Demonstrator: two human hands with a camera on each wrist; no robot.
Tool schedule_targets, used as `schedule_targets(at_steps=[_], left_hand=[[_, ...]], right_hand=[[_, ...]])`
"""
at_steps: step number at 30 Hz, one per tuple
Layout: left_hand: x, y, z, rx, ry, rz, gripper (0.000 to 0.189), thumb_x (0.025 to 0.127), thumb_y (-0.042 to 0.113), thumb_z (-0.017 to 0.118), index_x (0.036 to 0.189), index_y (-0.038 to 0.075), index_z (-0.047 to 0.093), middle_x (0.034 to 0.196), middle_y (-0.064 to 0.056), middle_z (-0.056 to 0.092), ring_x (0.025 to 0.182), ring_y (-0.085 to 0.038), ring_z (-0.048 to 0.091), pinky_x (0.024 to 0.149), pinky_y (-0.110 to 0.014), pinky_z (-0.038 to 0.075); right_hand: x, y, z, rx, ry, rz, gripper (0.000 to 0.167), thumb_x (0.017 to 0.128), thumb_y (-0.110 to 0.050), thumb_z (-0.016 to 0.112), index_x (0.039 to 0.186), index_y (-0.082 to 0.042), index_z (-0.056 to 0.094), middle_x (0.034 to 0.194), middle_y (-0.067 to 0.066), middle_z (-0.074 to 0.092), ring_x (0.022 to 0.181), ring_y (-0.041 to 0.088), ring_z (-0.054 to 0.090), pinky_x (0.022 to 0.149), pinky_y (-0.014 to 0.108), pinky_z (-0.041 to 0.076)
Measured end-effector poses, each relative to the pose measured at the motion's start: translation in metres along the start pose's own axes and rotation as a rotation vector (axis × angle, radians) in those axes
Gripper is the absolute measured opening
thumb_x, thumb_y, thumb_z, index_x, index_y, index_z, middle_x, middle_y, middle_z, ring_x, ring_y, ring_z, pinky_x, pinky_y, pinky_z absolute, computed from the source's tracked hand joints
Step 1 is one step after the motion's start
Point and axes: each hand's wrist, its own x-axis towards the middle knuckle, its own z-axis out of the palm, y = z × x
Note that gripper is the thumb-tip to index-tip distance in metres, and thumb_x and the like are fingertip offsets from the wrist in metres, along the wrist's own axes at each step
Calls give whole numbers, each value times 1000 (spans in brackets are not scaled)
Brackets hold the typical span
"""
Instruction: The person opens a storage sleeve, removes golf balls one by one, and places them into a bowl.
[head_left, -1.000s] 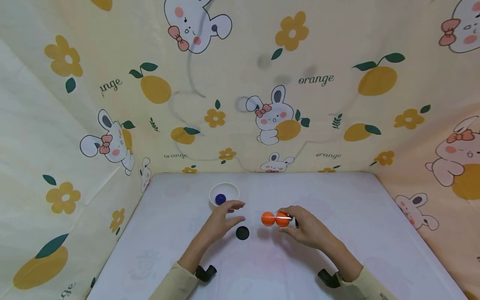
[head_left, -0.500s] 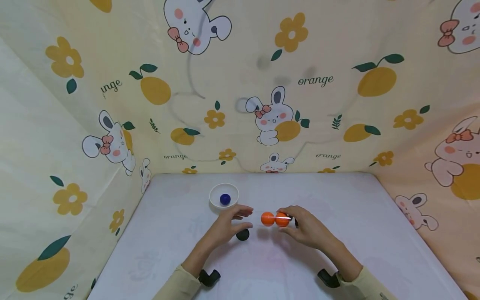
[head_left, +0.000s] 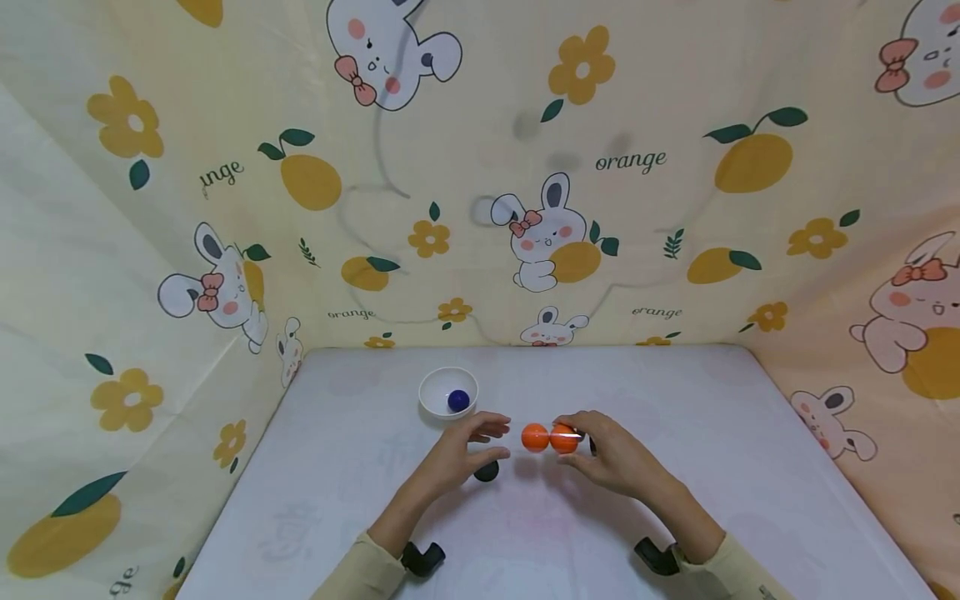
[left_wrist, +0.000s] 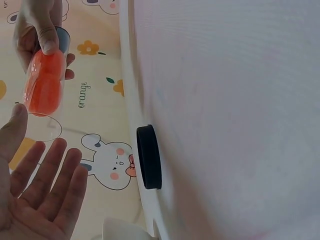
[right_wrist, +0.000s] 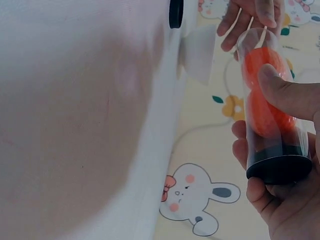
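Observation:
My right hand (head_left: 618, 450) grips a clear plastic tube (right_wrist: 261, 144) by its black-capped end, thumb laid along its side in the right wrist view. Two orange balls (head_left: 536, 437) sit in a row inside it. The tube lies roughly level above the table, its uncapped end facing left. Just left of that end, my left hand (head_left: 455, 454) holds nothing, with fingers spread and thumb apart. A round black lid (left_wrist: 149, 157) rests on the table below the left hand, partly hidden by its thumb in the head view.
Behind the left hand stands a white bowl (head_left: 424, 392) with a dark blue ball (head_left: 458, 401) in it. The white table (head_left: 337, 483) meets a patterned cloth (head_left: 480, 275) at the back and sides.
My left hand has moved right, closer to the tube's uncapped end and over part of the lid. The blue ball has rolled rightward in the bowl. My right hand stays in place.

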Motion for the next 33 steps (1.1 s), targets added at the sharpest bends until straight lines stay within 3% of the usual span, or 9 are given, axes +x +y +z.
schedule_targets(at_steps=[11,16,23,33], left_hand=[[1,1,2,3,3,-11,44,101,27,78,142,18,65,133,-6,73,122,-25,69,111,-45,54],[0,1,3,0,-2,-10,48,101,30,78,144,13,64,133,-7,72,122,-25,69,111,-46,54],[0,0,3,-12,-1,1,47,101,29,79,143,16,64,131,-9,73,120,-25,70,111,-47,55],[0,-3,5,-16,9,20,45,99,29,80,141,17,67,129,7,73,115,-15,69,108,-45,56]], right_hand=[[1,-1,0,-6,-19,-3,48,87,-19,93,128,-6,73,111,-5,74,94,10,64,76,29,58],[1,-2,-1,-9,-33,20,49,86,-20,93,129,-8,73,114,-5,74,97,11,66,81,35,61],[0,-2,0,1,-27,28,50,86,-18,93,130,-8,72,114,-3,74,96,21,67,83,42,62],[1,-4,0,14,-64,57,52,89,-20,90,135,-8,69,116,5,75,99,21,67,87,46,62]])
